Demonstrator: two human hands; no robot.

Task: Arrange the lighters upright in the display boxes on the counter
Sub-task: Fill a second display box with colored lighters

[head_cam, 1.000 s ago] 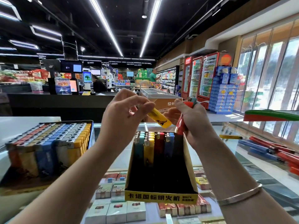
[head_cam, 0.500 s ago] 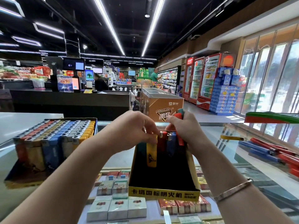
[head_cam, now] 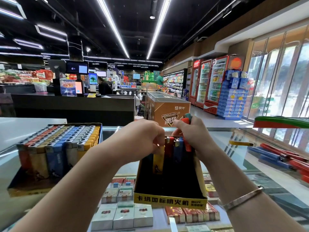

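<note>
Yellow lighter [head_cam: 158,160] pinched upright by left hand [head_cam: 142,136] inside display box [head_cam: 169,199]

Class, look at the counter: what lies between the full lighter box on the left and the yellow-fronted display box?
In the head view, the person's left forearm crosses above the bare glass counter between the full box and the display box.

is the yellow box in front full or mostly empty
Mostly empty: the yellow display box holds only a few upright lighters at its back, and dark bare space fills the rest.
</note>
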